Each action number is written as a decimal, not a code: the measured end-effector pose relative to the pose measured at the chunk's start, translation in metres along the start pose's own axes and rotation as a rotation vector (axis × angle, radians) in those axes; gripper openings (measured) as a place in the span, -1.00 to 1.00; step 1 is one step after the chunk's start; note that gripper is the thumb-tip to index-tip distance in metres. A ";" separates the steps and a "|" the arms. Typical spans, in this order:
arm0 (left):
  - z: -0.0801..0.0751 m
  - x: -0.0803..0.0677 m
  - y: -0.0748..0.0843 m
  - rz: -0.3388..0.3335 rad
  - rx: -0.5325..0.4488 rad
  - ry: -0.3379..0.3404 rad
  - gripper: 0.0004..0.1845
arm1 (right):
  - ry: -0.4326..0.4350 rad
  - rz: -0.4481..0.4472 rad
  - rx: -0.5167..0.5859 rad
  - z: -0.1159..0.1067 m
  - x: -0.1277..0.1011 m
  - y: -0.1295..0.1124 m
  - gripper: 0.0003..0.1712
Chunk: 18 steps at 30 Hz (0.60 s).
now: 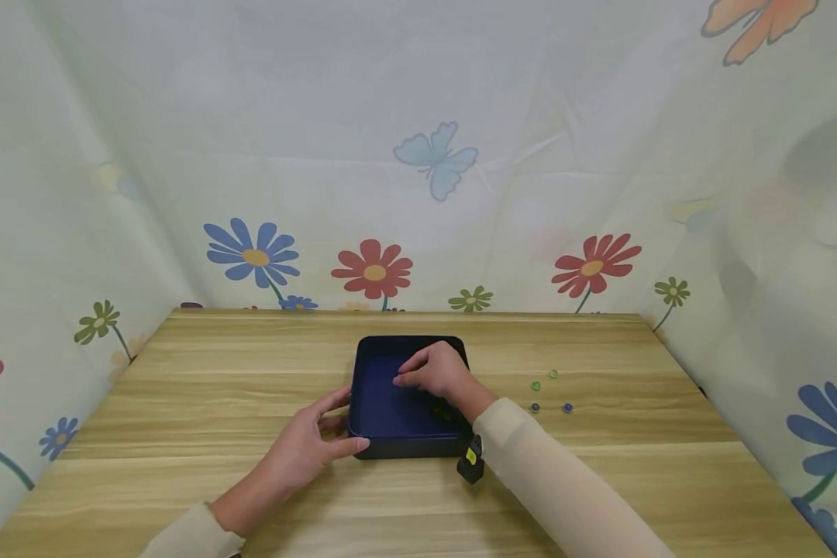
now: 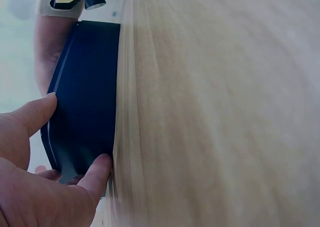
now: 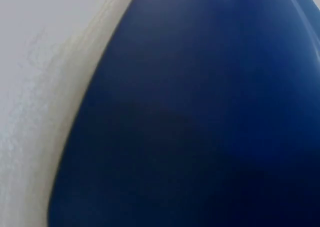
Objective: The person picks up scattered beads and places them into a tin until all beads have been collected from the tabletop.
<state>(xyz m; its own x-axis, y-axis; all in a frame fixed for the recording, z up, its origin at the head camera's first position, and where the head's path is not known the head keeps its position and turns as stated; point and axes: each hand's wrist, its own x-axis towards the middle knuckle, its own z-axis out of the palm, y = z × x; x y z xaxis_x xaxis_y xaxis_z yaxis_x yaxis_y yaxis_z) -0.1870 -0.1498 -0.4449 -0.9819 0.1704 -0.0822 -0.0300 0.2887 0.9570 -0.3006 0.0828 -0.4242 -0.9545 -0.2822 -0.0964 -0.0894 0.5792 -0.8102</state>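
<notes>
Navy-blue square plastic tray (image 1: 390, 407) sits mid-tabletop (image 1: 181, 480); my left hand (image 1: 307, 449) braces its 7 o'clock corner, fingers loosely spread. My right hand (image 1: 435, 372) curls inside, contents unclear. Four small beads (image 1: 551, 391) wait at 3 o'clock, likely next.

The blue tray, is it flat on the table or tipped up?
Flat: the blue tray sits level on the table.
</notes>
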 end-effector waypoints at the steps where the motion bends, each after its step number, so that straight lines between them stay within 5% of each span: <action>1: 0.000 0.000 0.000 0.001 -0.002 -0.001 -0.04 | 0.001 -0.001 0.001 0.000 0.000 0.000 -0.81; 18: 0.000 0.000 0.000 0.004 0.018 0.011 -0.04 | 0.000 0.019 0.003 -0.001 0.001 0.001 -0.79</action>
<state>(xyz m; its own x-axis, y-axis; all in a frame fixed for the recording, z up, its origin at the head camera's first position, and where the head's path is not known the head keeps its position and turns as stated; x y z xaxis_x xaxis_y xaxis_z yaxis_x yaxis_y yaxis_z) -0.1869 -0.1493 -0.4447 -0.9840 0.1613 -0.0756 -0.0232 0.3047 0.9522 -0.3017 0.0838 -0.4249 -0.9559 -0.2713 -0.1121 -0.0702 0.5820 -0.8102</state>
